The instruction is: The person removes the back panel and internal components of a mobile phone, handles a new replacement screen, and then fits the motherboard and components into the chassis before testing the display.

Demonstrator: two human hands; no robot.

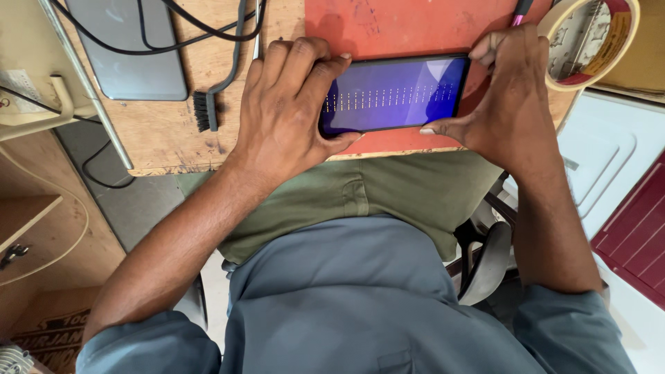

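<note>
Hands frame a smartphone in the head view, seen from above, looking down over a grey-blue shirt and olive trousers. The smartphone (391,93) lies flat and sideways on a red mat (402,28), near the front edge of a wooden surface (166,131). Its screen is lit purple-blue with a row of small pale marks across it.

The left hand (287,111) covers the phone's left end, fingers curled over the top edge and thumb pressed along the bottom edge, its grip clamped on the phone. The right hand (502,97) holds the phone's right end the same way, thumb tip on the lower right corner and fingers bent over the upper corner, its grip also closed on the phone.

Left of the left hand, a small black-bristled brush (208,104) lies on the wood, and beyond it rests a grey flat device (128,48) with black cables (173,34) crossing over it. Near the right hand, at the top right, sits a roll of tape (589,41) with a cream outer rim. A pink pen tip (519,12) shows just above the right hand's knuckles.
</note>
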